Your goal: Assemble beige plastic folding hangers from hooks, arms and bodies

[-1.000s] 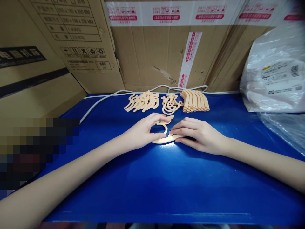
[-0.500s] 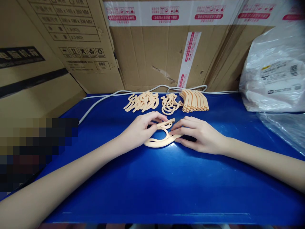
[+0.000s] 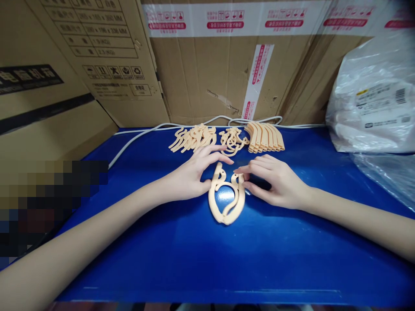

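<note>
A beige plastic folding hanger point(image 3: 240, 204) lies on the blue tabletop between my hands. Its two curved arms point away from me and meet in a rounded joint at the near end, with a curved hook part between them. My left hand point(image 3: 196, 175) is open, fingers stretched above the left arm, its thumb at that arm's outer edge. With thumb and fingers closed, my right hand point(image 3: 272, 179) grips the far end of the right arm. That hand partly hides the arm's tip.
Behind my hands lie a pile of curved beige strips point(image 3: 194, 138), some hook-shaped pieces point(image 3: 231, 140) and a neat row of curved arm pieces point(image 3: 264, 137). A white cable point(image 3: 129, 147) runs along the back. Cardboard boxes point(image 3: 207, 77) stand behind; a plastic bag point(image 3: 372, 99) sits at right.
The hanger has turned from lying sideways to pointing away from me, its arms now side by side. My left fingers have lifted and spread; my right hand has shifted to the arm's far end.
</note>
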Action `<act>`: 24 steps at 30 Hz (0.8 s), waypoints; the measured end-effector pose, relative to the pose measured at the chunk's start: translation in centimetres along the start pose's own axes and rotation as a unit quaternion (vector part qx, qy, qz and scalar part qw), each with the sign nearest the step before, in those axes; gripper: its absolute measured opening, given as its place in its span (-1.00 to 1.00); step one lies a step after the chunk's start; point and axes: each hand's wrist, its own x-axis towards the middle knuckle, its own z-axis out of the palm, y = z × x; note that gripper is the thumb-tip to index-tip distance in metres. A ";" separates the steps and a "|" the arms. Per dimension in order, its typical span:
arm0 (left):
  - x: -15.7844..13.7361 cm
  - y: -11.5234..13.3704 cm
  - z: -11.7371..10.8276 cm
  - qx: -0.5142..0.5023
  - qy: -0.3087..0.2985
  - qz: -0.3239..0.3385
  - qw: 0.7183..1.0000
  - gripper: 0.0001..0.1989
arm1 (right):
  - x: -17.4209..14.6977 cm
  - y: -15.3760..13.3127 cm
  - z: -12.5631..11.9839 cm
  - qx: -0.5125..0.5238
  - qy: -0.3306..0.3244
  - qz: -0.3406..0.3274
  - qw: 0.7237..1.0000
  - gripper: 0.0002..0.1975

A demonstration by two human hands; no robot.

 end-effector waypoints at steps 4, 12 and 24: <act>-0.4 0.6 -0.1 -0.010 -0.045 -0.007 0.999 -0.47 | 0.0 0.1 -0.2 0.023 -0.022 0.001 1.000 -0.67; -0.5 1.4 -0.3 -0.041 -0.142 -0.066 0.987 -0.07 | 0.3 0.3 -0.1 0.052 -0.093 -0.039 0.994 -0.39; 0.0 0.7 -1.4 0.026 -0.106 -0.045 0.993 -0.49 | 0.2 0.2 -0.4 0.060 0.012 0.012 0.998 -0.76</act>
